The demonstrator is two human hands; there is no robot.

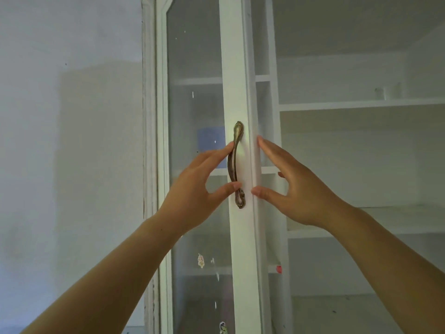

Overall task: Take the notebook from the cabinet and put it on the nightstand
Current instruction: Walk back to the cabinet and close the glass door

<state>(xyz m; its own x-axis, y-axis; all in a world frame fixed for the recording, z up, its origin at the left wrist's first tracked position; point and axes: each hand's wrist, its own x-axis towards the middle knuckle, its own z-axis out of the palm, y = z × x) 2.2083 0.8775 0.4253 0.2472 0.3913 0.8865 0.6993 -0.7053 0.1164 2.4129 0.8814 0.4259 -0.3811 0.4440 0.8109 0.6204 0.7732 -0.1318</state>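
Note:
A white cabinet with a glass door (192, 112) fills the view. A brass handle (236, 165) runs down the door's white stile. My left hand (199, 186) reaches it from the left, with fingertips and thumb touching the handle, fingers nearly straight. My right hand (293, 186) is at the stile's right edge, fingers extended, fingertips and thumb against the edge. A blue rectangular thing (210, 145), possibly the notebook, shows dimly behind the glass just above my left hand. The nightstand is out of view.
White shelves (361, 104) lie open to the right of the door, with small pale items (385, 92) on an upper shelf. Stickers (201, 260) dot the glass; a red tag (278, 269) sits lower on the frame. A bare wall (72, 141) stands at the left.

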